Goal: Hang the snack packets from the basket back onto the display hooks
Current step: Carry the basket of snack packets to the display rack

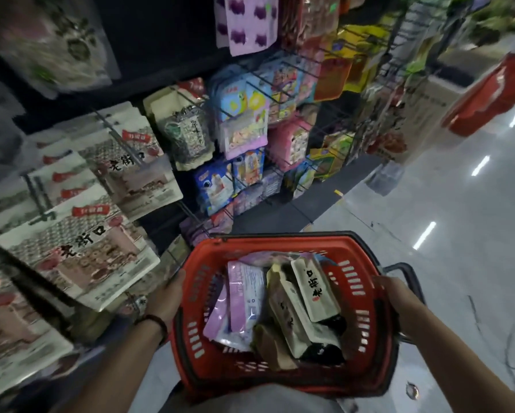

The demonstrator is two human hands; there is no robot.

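Both of my hands hold a red basket in front of me in a shop aisle. My left hand, with a dark bracelet at the wrist, grips the basket's left wall. Its fingers are close together and their tips are hidden behind the plastic. My right hand grips the right rim, fingers curled round it, just near of the dark basket handle that sticks out to the right. The snack packets lie loose inside the basket: a pink and purple packet on the left, cream packets with black lettering leaning on the right, and a brown packet at the near side. To the left and ahead stands the display, where the wire hooks carry rows of coloured bags. Large cream hanging packets with the same black lettering fill the near left. A pale, shiny floor runs along the right, and a second red basket shows blurred at the far right.
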